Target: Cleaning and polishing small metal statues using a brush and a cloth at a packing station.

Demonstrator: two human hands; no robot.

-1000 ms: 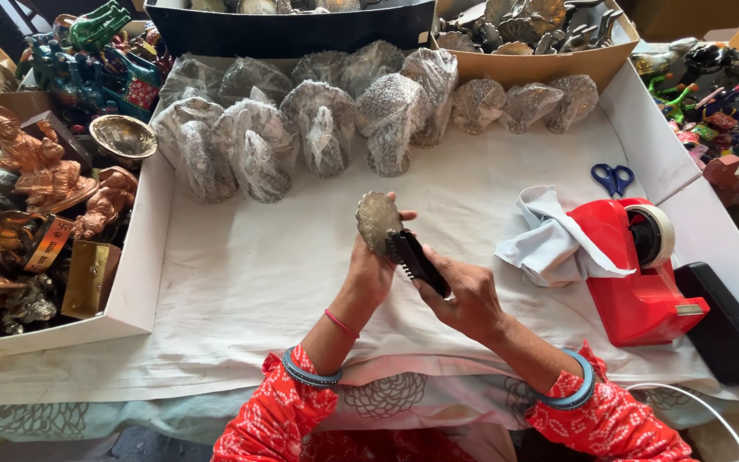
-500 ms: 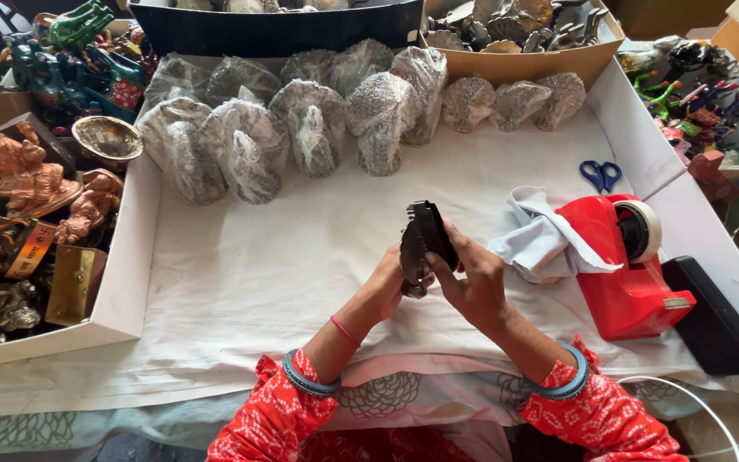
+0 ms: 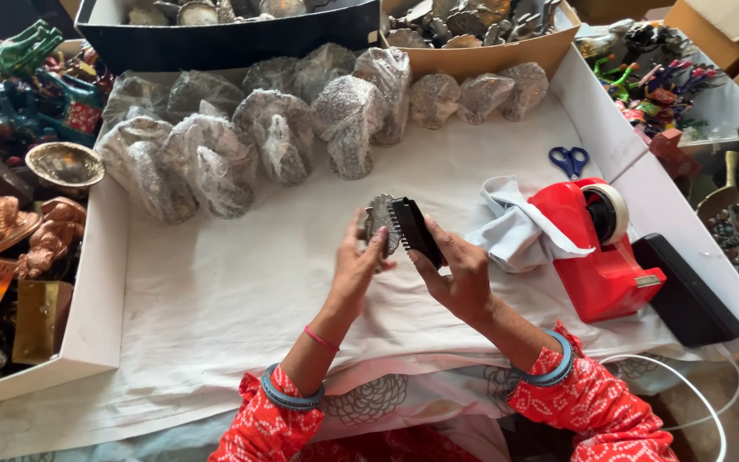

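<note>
My left hand (image 3: pixel 357 267) holds a small grey metal ornament (image 3: pixel 377 222) upright over the white cloth (image 3: pixel 241 291). My right hand (image 3: pixel 457 274) grips a black brush (image 3: pixel 416 228) and presses its bristles against the ornament's right face. Both hands meet above the middle of the shallow white tray (image 3: pixel 96 334). Red patterned sleeves and blue bangles show at my wrists.
A row of plastic-wrapped ornaments (image 3: pixel 258 141) lines the back of the tray. A red tape dispenser (image 3: pixel 602 248), a pale rag (image 3: pixel 515 231) and blue scissors (image 3: pixel 569 159) lie at right. Copper figurines (image 3: pixel 10 231) and painted figures (image 3: pixel 36 77) crowd the left; boxes of metal pieces (image 3: pixel 472 21) stand behind.
The ornament was first held higher with its face showing and the brush below it. Both hands have since dropped slightly and the brush now lies across the ornament's side.
</note>
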